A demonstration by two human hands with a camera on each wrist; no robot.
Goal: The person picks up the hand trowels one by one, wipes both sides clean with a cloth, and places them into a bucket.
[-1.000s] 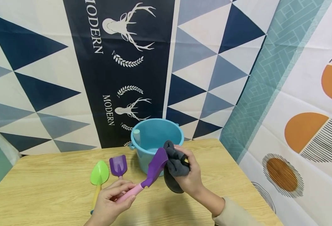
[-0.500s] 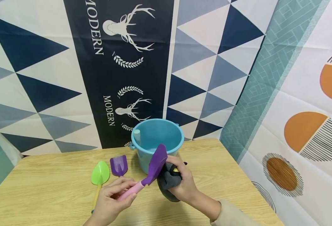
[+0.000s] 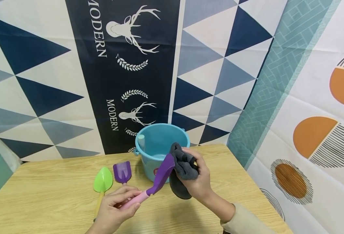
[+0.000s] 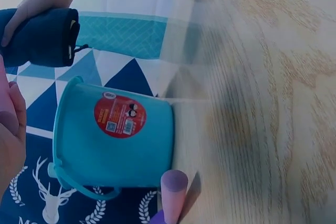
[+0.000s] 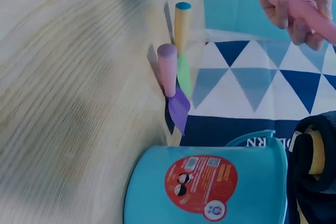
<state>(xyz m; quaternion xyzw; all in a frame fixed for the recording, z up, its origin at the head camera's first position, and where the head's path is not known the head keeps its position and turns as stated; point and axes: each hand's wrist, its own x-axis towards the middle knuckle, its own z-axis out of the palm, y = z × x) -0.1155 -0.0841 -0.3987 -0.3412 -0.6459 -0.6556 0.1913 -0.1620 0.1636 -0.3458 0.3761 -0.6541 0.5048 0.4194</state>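
Observation:
My left hand (image 3: pixel 116 206) grips the pink handle of a toy shovel (image 3: pixel 162 172), whose purple blade tilts up to the right. My right hand (image 3: pixel 200 182) holds a dark grey cloth pad (image 3: pixel 185 167) against the far end of that blade. A yellow, sponge-like piece (image 5: pixel 317 153) shows inside the folded pad in the right wrist view, and a smooth black rounded part (image 3: pixel 179 188) hangs below it. Both hands are above the table, in front of a blue bucket (image 3: pixel 150 167). The fingertips of my right hand are partly hidden by the pad.
A green toy trowel (image 3: pixel 103 180) with a yellow handle lies on the wooden table (image 3: pixel 49 195) at left. Beside it is a second purple shovel (image 3: pixel 122 171) with a pink handle. A pale handle (image 3: pixel 141 141) leans inside the bucket. Patterned cloth backs the table.
My right hand slid the pad down and left along the blade, then back up and right to its far end. My left hand stays nearly still with the shovel.

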